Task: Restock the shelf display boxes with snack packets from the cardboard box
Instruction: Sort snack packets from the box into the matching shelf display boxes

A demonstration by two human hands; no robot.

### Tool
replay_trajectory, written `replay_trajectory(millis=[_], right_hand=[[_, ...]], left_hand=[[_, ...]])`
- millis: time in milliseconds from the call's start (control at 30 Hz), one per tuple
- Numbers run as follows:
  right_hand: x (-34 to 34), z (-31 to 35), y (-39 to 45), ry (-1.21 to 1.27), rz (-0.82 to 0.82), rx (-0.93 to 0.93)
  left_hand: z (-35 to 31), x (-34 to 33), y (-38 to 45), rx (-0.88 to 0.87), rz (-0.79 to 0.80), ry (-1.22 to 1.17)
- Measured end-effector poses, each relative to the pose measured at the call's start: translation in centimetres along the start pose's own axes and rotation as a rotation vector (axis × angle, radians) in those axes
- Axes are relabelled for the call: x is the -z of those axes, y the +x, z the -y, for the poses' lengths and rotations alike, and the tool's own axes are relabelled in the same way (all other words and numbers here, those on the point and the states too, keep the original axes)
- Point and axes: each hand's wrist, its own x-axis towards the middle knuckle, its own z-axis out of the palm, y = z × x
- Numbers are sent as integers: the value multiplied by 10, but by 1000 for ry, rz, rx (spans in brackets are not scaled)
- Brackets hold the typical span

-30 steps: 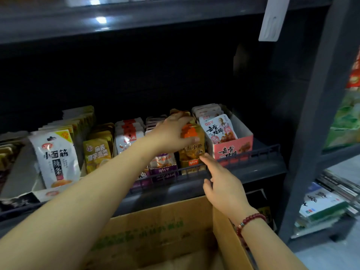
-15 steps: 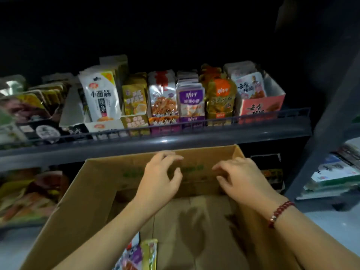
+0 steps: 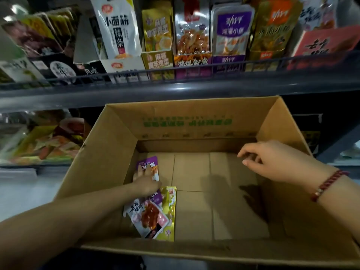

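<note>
Deep in the cardboard box [image 3: 109, 152], the left hand [image 3: 147, 181] lies with fingers spread flat on a purple packet [image 3: 149, 164], no grip closed yet. The right hand [image 3: 272, 160] hovers loosely curled and empty near the right wall. Few packets remain; the slick pink packet [image 3: 149, 217] and yellow packet [image 3: 171, 207] could slide away or lift together.

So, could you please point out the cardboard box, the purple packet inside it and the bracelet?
cardboard box [image 3: 187, 123]: head view, inner face of the far wall.
purple packet [image 3: 148, 162]: head view, its top part, above the fingers.
bracelet [image 3: 329, 184]: head view, red beads on the right wrist.
</note>
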Motion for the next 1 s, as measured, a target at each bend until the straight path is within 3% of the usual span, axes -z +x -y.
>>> replay_trajectory(millis=[133, 300, 433, 700, 833, 1000], right_hand=[[-3, 0, 4, 32, 55, -12], [-2, -1, 5, 53, 74, -14], [-4, -1, 4, 59, 85, -10], [-3, -2, 5, 47, 80, 6], [-4, -3, 5, 58, 79, 0], [-4, -5, 5, 61, 73, 10]], left_hand=[[7, -22, 12, -79, 124, 117], [6, 1, 16, -322, 210, 170], [17, 11, 25, -371, 170, 425], [15, 5, 30, -467, 17, 289], [14, 11, 37, -542, -79, 336], [7, 12, 45, -441, 126, 222]])
